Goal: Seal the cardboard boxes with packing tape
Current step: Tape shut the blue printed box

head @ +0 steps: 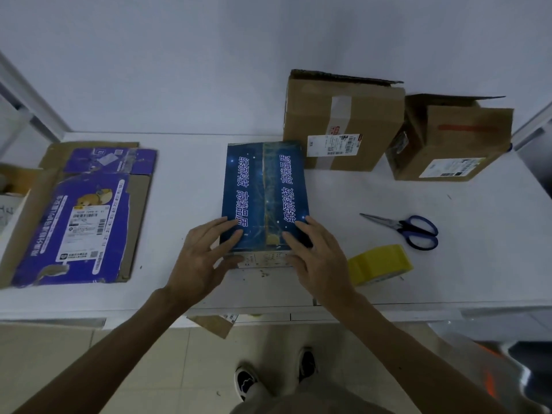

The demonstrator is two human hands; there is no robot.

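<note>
Left hand [206, 255], right hand [316, 252], pressing closed blue box [264, 186]

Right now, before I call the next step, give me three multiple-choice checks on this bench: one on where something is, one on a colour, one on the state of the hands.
1. Where is the tape roll?
A) on the floor
B) on the table, right of the right hand
C) on a shelf

2. What colour are the handles of the scissors?
A) red
B) yellow
C) blue

3. What are the hands doing?
A) both rest with straight fingers on the blue box
B) one holds the scissors
C) both grip the tape roll

Answers:
1 B: the yellow roll lies on the white top just beyond the right wrist.
2 C: both finger loops are blue.
3 A: the left hand and the right hand lie on the box's near end and hold nothing.
</note>
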